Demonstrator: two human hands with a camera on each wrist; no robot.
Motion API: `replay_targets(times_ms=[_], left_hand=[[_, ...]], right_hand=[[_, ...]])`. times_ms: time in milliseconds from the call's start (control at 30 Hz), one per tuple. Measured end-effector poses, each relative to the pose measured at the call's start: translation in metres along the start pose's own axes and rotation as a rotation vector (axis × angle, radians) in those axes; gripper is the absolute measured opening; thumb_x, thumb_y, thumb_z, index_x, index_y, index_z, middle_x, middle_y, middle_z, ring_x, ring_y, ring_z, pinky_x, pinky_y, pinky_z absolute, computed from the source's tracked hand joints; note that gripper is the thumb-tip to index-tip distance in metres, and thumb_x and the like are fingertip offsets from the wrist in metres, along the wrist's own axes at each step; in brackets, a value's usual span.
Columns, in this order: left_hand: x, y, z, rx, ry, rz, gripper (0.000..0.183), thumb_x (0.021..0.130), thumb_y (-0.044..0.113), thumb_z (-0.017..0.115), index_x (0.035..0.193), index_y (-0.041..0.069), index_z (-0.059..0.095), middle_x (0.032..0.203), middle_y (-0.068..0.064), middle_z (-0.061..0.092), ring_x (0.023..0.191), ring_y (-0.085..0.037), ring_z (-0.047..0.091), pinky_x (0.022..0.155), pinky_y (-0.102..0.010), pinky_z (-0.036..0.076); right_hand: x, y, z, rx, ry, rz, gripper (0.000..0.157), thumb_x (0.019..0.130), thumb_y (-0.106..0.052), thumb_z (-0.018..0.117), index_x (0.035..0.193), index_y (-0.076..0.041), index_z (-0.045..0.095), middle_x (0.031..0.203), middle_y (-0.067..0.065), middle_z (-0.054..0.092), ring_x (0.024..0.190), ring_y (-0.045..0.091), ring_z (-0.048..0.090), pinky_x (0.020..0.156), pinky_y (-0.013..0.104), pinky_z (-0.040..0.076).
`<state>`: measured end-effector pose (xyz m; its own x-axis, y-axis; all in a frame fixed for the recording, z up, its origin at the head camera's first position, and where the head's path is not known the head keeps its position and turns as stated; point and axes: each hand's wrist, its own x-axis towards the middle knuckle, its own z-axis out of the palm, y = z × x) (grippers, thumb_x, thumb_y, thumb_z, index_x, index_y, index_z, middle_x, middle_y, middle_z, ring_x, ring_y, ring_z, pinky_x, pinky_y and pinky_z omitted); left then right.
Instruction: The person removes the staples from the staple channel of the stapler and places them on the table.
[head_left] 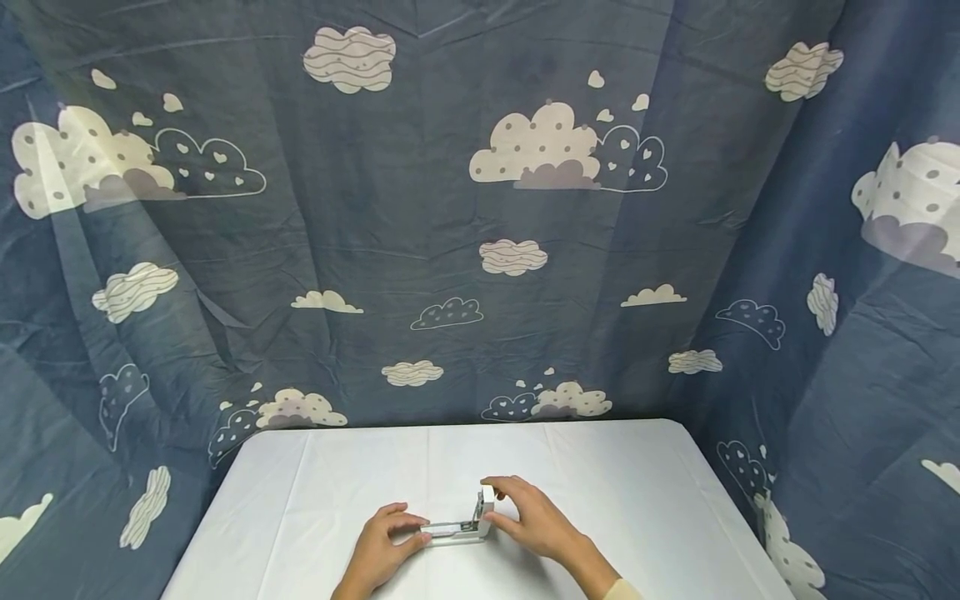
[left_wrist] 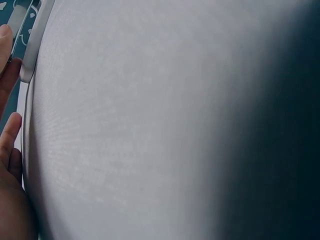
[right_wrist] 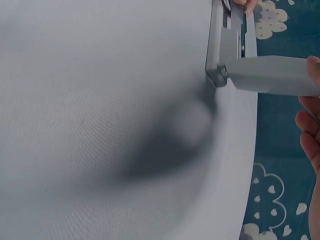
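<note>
A light grey stapler (head_left: 480,528) is opened up on the white table, its top arm (right_wrist: 275,75) raised about upright from the base. The left hand (head_left: 382,546) pinches the left end of the base between thumb and fingers. In the left wrist view only that end of the stapler (left_wrist: 37,42) shows, beside the fingers at the left edge. The right hand (head_left: 536,521) holds the raised arm at its top, with the thumb low near the hinge in the head view. At the right wrist view's edge, fingertips (right_wrist: 307,122) lie close along the arm's end.
The white table (head_left: 600,475) has rounded far corners. A dark blue curtain (head_left: 420,208) with a cloud print hangs behind it and along both sides. Shadows from the hand and stapler fall on the tabletop.
</note>
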<state>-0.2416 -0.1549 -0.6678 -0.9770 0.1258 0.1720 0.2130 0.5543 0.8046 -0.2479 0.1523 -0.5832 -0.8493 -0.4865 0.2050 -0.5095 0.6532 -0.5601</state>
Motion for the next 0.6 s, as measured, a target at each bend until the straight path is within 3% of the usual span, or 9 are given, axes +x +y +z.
replay_targets(times_ms=[100, 233, 367, 600], left_hand=[[-0.001, -0.001, 0.001, 0.002, 0.007, 0.007, 0.023, 0.079, 0.048, 0.086, 0.097, 0.035, 0.08, 0.115, 0.003, 0.076, 0.129, -0.035, 0.06, 0.108, -0.066, 0.045], [0.0, -0.001, 0.0, 0.009, 0.015, 0.023, 0.023, 0.079, 0.049, 0.086, 0.096, 0.035, 0.08, 0.114, 0.004, 0.076, 0.128, -0.034, 0.061, 0.108, -0.065, 0.046], [0.0, -0.001, 0.0, 0.013, 0.026, 0.022, 0.022, 0.079, 0.048, 0.087, 0.096, 0.035, 0.08, 0.116, 0.003, 0.075, 0.127, -0.033, 0.062, 0.108, -0.064, 0.046], [0.0, 0.001, 0.001, 0.012, 0.024, 0.016, 0.02, 0.08, 0.045, 0.087, 0.096, 0.035, 0.081, 0.114, 0.003, 0.076, 0.126, -0.033, 0.062, 0.108, -0.064, 0.046]], right_hand=[[-0.004, 0.004, -0.003, -0.004, 0.011, -0.016, 0.051, 0.098, -0.036, 0.071, 0.144, -0.021, 0.056, 0.117, -0.003, 0.068, 0.102, 0.005, 0.059, 0.09, 0.037, 0.056], [-0.008, 0.01, -0.007, -0.028, 0.025, -0.03, 0.05, 0.097, -0.032, 0.072, 0.143, -0.023, 0.056, 0.127, -0.004, 0.068, 0.113, 0.011, 0.064, 0.098, 0.042, 0.056], [-0.012, 0.016, -0.009, -0.038, 0.014, -0.012, 0.047, 0.097, -0.032, 0.072, 0.141, -0.027, 0.056, 0.135, -0.005, 0.067, 0.123, 0.018, 0.065, 0.105, 0.046, 0.054], [-0.02, 0.023, -0.011, 0.003, 0.002, 0.041, 0.042, 0.096, -0.032, 0.073, 0.135, -0.027, 0.059, 0.131, -0.003, 0.069, 0.123, 0.021, 0.065, 0.105, 0.05, 0.054]])
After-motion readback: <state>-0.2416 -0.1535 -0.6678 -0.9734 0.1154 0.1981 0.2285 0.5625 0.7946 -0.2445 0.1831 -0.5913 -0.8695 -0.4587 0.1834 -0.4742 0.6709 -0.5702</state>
